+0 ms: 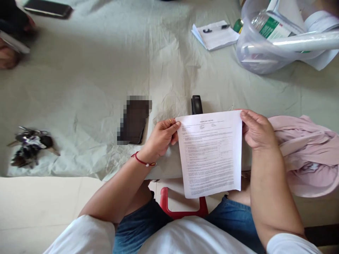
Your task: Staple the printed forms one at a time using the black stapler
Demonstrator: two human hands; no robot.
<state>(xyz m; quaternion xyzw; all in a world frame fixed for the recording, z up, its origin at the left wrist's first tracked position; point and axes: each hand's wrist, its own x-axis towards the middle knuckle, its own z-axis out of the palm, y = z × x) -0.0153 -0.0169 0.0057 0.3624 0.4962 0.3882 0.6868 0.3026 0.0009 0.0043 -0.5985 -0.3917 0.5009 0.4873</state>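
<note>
A printed sheet of paper (212,155) hangs between my hands over the table's front edge, its heading and dense lines of text facing me. My left hand (164,135) pinches the sheet's upper left corner between thumb and fingers. At the upper right corner, my right hand (256,127) grips it the same way. Just beyond the sheet's top edge lies a black stapler (196,104), its near end hidden by the paper. To the left of my left hand rests a dark phone (135,120), partly blurred out.
A bunch of keys (33,144) lies at the left. Pink cloth (309,151) bunches beside my right forearm. Farther back are a paper pad (215,35) with a pen, a clear plastic tub (254,56) holding bottles and rolls, another phone (49,8) and another person's hand (7,54).
</note>
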